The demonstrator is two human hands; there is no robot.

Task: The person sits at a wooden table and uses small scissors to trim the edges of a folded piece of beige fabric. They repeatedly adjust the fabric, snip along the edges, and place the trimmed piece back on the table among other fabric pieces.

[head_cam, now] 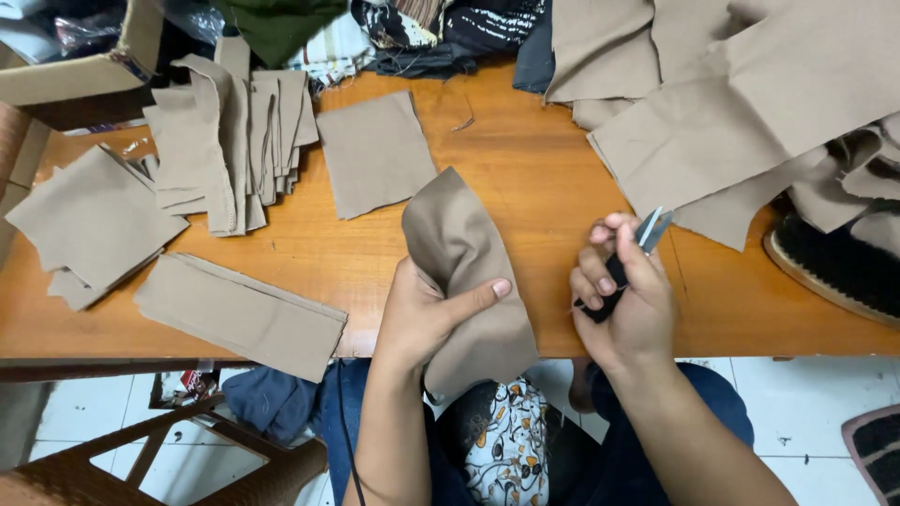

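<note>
Above the table (525,178) edge, a folded tan cloth (464,253) is gripped by the left hand (422,314). Just beside that cloth, small snips (637,248) are clenched in the right hand (628,300), blades up. More tan pieces (225,131) are stacked farther left.

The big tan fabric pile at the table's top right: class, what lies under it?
Under the tan fabric pile the orange wooden table shows at its edges. A dark woven item pokes out lower right. Anything deeper is covered.

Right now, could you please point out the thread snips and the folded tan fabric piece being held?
thread snips (651,230), head view, on the metal blades.
folded tan fabric piece (453,234), head view, on its upper fold.
</note>
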